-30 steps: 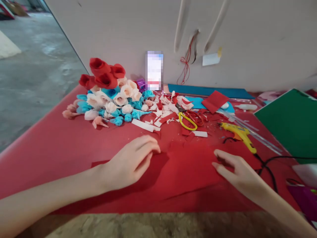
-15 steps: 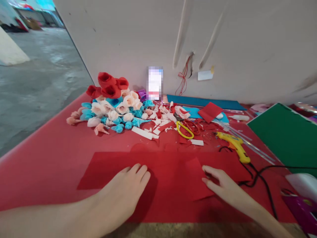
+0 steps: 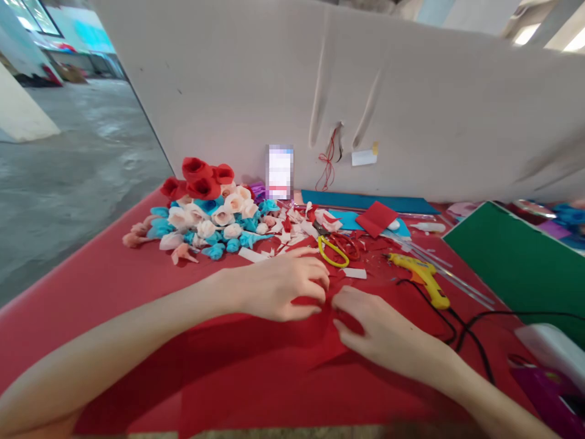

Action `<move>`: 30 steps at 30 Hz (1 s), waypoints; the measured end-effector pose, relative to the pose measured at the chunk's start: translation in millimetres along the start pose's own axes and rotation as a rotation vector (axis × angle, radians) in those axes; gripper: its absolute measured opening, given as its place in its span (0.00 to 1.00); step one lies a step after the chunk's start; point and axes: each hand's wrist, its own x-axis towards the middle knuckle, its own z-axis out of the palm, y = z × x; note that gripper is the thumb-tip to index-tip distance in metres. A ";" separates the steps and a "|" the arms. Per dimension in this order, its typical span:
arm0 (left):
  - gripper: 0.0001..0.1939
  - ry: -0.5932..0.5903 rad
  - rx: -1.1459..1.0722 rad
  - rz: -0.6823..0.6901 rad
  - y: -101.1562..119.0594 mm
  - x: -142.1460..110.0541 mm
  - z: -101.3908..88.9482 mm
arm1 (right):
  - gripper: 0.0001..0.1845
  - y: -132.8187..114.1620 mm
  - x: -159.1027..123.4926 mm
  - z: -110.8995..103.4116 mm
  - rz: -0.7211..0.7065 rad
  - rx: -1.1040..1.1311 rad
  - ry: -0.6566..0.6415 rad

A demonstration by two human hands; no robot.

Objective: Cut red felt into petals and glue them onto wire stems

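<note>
My left hand (image 3: 292,285) reaches over the red paper with fingers curled and thumb drawn in at the paper's upper edge. Facing it, my right hand (image 3: 372,320) pinches a piece of red paper (image 3: 322,344) between fingers and thumb. The fingertips of both hands are close together, a small gap apart. The paper is red on red, so its outline under the hands is hard to make out. Just beyond my fingers lie yellow-handled scissors (image 3: 333,252) and a white strip (image 3: 355,273).
Crepe-paper flowers (image 3: 205,213) in red, white, blue and pink are heaped at the back left, beside paper scraps (image 3: 297,230). A yellow glue gun (image 3: 423,277) with a black cord lies right, near a green board (image 3: 516,262). A phone (image 3: 280,172) leans against the wall.
My left hand has moved from the red sheet up and right toward my right hand. My right hand has shifted left, still at the red paper. The view has tilted upward.
</note>
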 end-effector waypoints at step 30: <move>0.09 0.102 -0.182 -0.221 -27.3 -8.2 -22.0 | 0.07 -7.2 22.0 -18.8 -0.194 -0.033 0.290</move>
